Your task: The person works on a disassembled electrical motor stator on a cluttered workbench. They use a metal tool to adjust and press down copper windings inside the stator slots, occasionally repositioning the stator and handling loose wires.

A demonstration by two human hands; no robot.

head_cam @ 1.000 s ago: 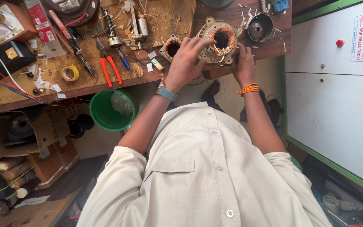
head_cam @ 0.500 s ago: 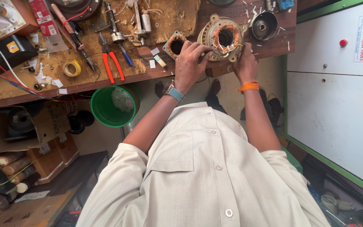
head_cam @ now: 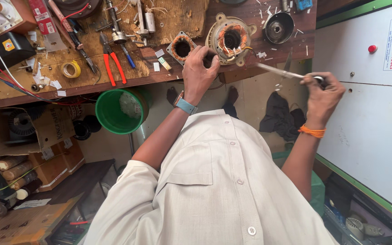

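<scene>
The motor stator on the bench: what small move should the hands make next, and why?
Probably bring the right hand and its thin metal tool back to the stator. The left hand rests at the stator's edge, its copper windings face up, and the tool tip is off to the side, apart from it.

Stator (head_cam: 230, 40) round, metal housing, copper windings, flat at bench edge. Scissors (head_cam: 283, 72) thin, metal, off the bench, blades toward stator.
</scene>
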